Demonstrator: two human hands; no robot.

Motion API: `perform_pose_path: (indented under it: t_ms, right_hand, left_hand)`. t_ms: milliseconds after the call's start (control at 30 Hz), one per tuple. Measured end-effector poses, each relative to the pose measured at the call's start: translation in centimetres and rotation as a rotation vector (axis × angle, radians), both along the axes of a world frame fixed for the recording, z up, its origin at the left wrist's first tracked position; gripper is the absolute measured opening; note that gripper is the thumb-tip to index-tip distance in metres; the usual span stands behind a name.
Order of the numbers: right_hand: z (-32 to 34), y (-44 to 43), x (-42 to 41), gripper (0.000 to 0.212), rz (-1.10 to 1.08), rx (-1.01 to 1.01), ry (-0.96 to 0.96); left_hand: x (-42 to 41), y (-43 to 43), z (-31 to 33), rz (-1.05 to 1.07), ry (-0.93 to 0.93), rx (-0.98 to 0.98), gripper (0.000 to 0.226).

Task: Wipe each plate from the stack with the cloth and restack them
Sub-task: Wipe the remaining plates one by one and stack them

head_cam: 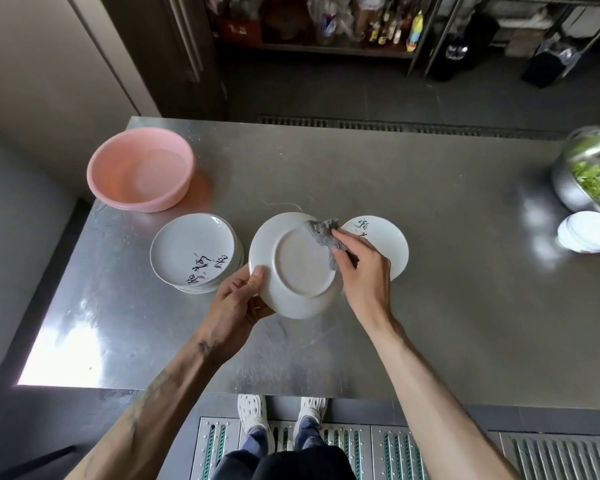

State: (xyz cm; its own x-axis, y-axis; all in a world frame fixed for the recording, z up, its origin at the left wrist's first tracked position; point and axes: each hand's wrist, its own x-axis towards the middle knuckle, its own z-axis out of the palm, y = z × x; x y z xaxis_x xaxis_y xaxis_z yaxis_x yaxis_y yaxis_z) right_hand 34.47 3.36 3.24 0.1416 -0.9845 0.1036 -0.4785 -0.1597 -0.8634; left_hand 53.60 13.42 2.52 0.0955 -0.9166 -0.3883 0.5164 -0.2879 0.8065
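Head view: looking straight down onto a brushed stainless-steel table [447,323] from its near edge.
Plate in hand: a round white ceramic plate [302,271], underside and foot ring facing up, is lifted and tilted above the middle of the table. This held plate sits between the stack and the single plate.
Left hand: the left hand [243,299] grips the held plate at its lower left rim, thumb on the underside and fingers curled beneath.
Right hand: the right hand [361,265] clutches a crumpled grey cloth [323,233] and presses it on the upper right of the underside.
Stack: a stack of white plates with black brush lettering [191,251] stands just left of the held plate, close to the table's left edge.
Single plate: one white lettered plate [385,237] lies flat to the right, partly hidden by the right hand.
Basin: a round pink plastic basin [141,169] sits near the far left corner, behind the stack.
Right edge: a shiny steel bowl of green leaves [582,174] is cut off by the frame. A small pile of white dishes [586,232] sits just in front of it.
Open room: bare steel shows widely between the single plate and the steel bowl, and along the near edge under the forearms.
Near edge: it runs just above the person's white shoes [252,415].
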Motion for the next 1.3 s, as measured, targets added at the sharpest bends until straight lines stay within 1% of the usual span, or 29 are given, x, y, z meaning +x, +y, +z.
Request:
perform_pose_path:
  t_ms: [67, 167, 233, 333, 400, 533, 633, 733, 833, 900, 967, 1067, 1200, 1300]
  right_hand:
    - [-0.8, 1.9, -0.2, 0.037, -0.044, 0.036, -0.029]
    - [-1.6, 5.0, -0.3, 0.04, -0.02, 0.006, 0.006]
    - [-1.6, 3.8, -0.4, 0.04, -0.012, -0.012, -0.002]
    - [-0.5, 0.2, -0.5, 0.035, -0.074, 0.057, -0.034]
    - [0.0, 0.3, -0.1, 0.034, -0.077, 0.05, -0.031]
    - [-0.8, 4.8, 0.4, 0.042, 0.047, -0.069, 0.087]
    - [-0.6, 2.9, 0.8, 0.042, 0.034, -0.086, 0.128]
    - [0.7, 1.7, 2.9, 0.042, 0.066, -0.088, 0.113]
    - [1.2, 3.7, 4.8, 0.046, 0.185, -0.136, 0.09]
    - [1.0, 4.6, 4.6, 0.047, 0.224, -0.152, 0.083]
    - [0.9, 3.7, 4.3, 0.044, 0.197, -0.142, 0.103]
    - [1.2, 1.8, 4.5, 0.04, 0.141, -0.085, 0.114]
    - [0.5, 4.0, 4.4, 0.042, 0.191, -0.103, 0.138]
    - [-0.2, 5.1, 3.7, 0.037, 0.058, -0.031, 0.13]
  left_hand:
    - [-0.1, 0.0, 0.0, 0.017, 0.007, 0.005, 0.031]
    - [-0.1, 0.0, -0.3, 0.04, 0.019, 0.024, 0.031]
    - [0.0, 0.0, -0.3, 0.029, 0.014, 0.029, 0.03]
    - [-0.1, -0.4, -0.1, 0.01, 0.016, 0.018, 0.03]
    - [-0.1, -0.8, 0.2, 0.025, 0.029, 0.009, 0.03]
    - [0.1, -1.1, 0.5, 0.047, 0.032, 0.013, 0.03]
    - [0.0, -1.1, 0.5, 0.034, 0.025, 0.021, 0.029]
    - [-0.5, -1.4, 0.5, 0.019, 0.02, 0.017, 0.027]
    - [-0.8, -1.7, 0.3, 0.022, 0.03, 0.006, 0.025]
    - [-0.7, -1.5, 0.1, 0.041, 0.032, 0.001, 0.026]
    - [-0.7, -1.3, 0.0, 0.019, 0.017, -0.001, 0.023]
    - [-0.9, -1.4, 0.0, 0.006, 0.003, 0.03, 0.032]
    - [-0.5, -1.7, 0.2, 0.047, 0.007, 0.028, 0.03]
    - [-0.6, -1.8, 0.3, 0.048, -0.045, 0.042, 0.03]
